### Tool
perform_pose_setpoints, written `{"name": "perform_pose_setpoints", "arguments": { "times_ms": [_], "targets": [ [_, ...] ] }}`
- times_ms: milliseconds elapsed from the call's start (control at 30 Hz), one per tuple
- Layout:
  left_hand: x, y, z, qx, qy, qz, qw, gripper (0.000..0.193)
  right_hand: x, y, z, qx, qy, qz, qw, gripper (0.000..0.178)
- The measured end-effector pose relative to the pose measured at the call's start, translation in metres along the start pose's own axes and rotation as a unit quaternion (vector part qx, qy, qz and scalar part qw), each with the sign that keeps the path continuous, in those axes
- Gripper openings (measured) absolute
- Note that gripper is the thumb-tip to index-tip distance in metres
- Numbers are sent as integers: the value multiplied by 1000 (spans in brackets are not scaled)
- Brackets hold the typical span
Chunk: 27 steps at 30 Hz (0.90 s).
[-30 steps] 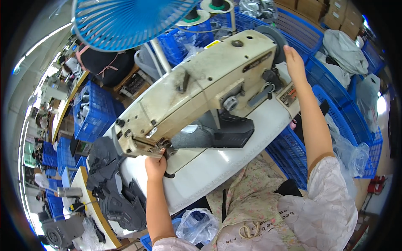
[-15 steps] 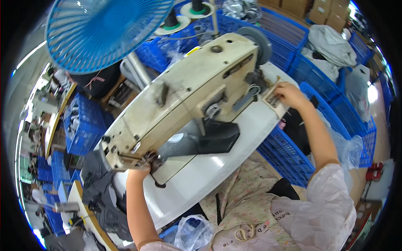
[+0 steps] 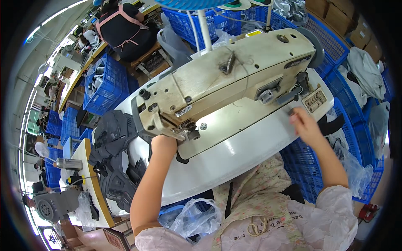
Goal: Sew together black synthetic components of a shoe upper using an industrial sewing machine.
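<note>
A cream sewing machine (image 3: 226,79) stands on a white table (image 3: 226,154). My left hand (image 3: 163,147) is at the needle end, next to the presser area (image 3: 190,129); its fingers are hidden behind the machine head. My right hand (image 3: 306,126) hovers over the table's right front edge, just short of the small parts tray (image 3: 314,101). Its fingers are curled together and slightly blurred, with a small dark spot at their tips that I cannot make out. Dark grey sewn pieces (image 3: 115,138) lie heaped left of the machine.
Blue crates (image 3: 106,85) stand behind on the left, and more blue crates (image 3: 349,100) line the right side. A clear plastic bag (image 3: 194,219) hangs below the front edge. Beyond the table sits another person (image 3: 127,35). Part of a blue fan (image 3: 192,3) shows at the top.
The dark grey piece under the machine arm is gone from there. My right hand has left the parts tray and come nearer the front edge. The view has shifted; my left hand stays at the needle end.
</note>
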<state>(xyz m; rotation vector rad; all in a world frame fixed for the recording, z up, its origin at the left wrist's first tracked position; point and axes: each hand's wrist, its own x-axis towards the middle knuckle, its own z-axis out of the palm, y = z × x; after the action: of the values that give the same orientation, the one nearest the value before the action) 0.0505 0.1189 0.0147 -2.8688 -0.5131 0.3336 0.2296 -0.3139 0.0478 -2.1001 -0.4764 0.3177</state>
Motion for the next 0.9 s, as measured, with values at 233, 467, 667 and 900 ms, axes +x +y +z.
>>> {"name": "perform_pose_setpoints", "arguments": {
  "times_ms": [233, 467, 667, 900],
  "targets": [
    [-46, 17, -25, 27, -157, -122, 980, 68, -10, -73, 132, -15, -244, -224, 943, 27],
    [-54, 18, -17, -38, -85, -155, 983, 64, 10, -128, 242, -243, -118, -360, 893, 39],
    [-55, 21, -23, -65, -106, -180, 976, 66, 16, -137, 274, -307, -99, -328, 888, 42],
    [-58, 16, -10, -81, -39, -194, 977, 70, 21, -140, 283, -308, -90, -320, 892, 39]
  ]
}}
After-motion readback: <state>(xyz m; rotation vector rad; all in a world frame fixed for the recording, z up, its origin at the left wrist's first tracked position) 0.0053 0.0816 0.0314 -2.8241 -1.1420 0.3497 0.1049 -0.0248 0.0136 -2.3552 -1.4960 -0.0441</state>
